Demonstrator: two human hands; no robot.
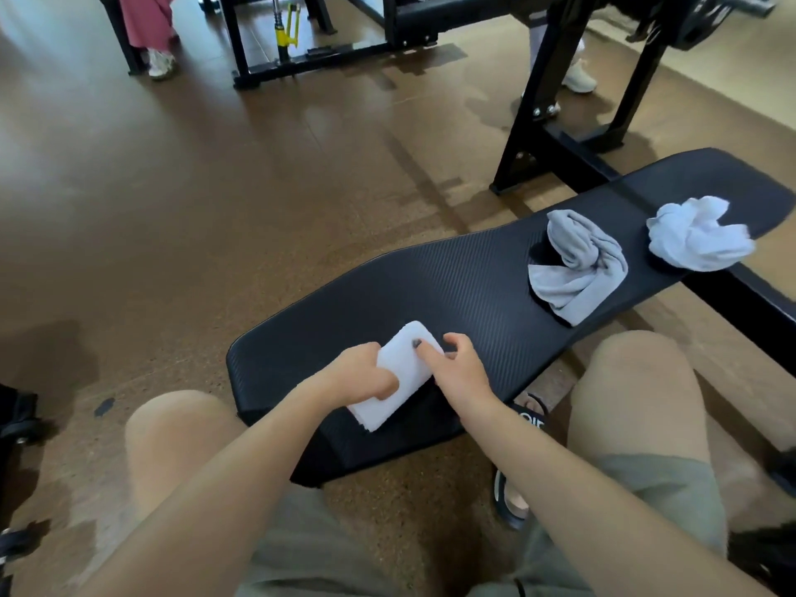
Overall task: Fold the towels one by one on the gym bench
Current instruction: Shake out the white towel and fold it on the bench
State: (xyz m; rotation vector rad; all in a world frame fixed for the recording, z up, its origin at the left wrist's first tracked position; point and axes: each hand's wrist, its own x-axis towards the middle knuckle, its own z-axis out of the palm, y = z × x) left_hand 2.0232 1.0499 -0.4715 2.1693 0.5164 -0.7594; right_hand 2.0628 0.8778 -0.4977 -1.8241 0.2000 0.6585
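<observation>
Left hand [366, 374] curls over the near-left side of a folded white towel [398, 372], fingers tucked under or against its long edge, gripping it. Right hand [458, 366] rests w/ index finger pressed flat on top of the same towel, other fingers loosely bent beside it; no clamp visible on that side. The folded towel lies at the near end of the black bench [452, 286], a compact rectangle set diagonally, its near corner close to the pad's front edge.

Mid-bench is bare ribbed pad, open room btwn the folded piece and the next one. Farther along, a crumpled grey towel [577, 269] sits in a heap, one flap reaching to the pad's right edge. Beyond it, near the far end, a bunched white towel [698, 237] sits at the right edge, part of it overhanging. The two heaps are apart, a strip of pad btwn them.

The person sits w/ bare knees either side of the bench's near end, in olive shorts [654, 501]; a sandal [523, 424] shows below the right forearm. Brown floor [215, 187] lies open to the left. Black machine frames [555, 101] stand behind the bench, w/ two bystanders' shoes among them.
</observation>
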